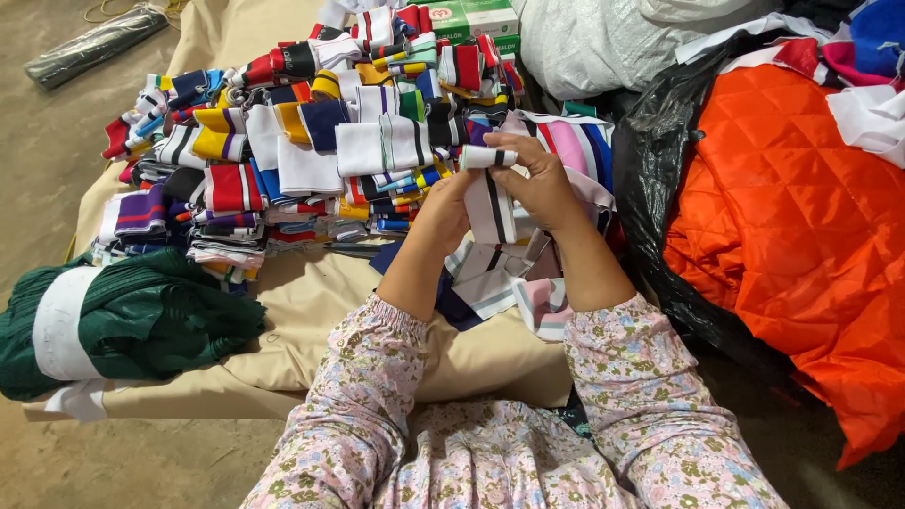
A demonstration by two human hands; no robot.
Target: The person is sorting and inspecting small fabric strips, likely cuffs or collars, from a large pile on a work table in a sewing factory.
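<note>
- Left hand (pixel 443 212) and right hand (pixel 542 184) both grip a white strip (pixel 490 203) with a black stripe, at centre.
- Striped pile (pixel 302 141) lies far left.
- Green bundle (pixel 132 320) near left; orange quilt (pixel 801 217) right.

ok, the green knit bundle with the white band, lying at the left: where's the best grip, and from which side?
Probably at the white band around the green knit bundle: it cinches the folds, so a grip there takes them all together. Come from above, fingers spanning the band across the bundle's short width; it lies flat on the tan cloth with nothing on top. Both the left hand and right hand currently hold a white black-striped strip.
</note>
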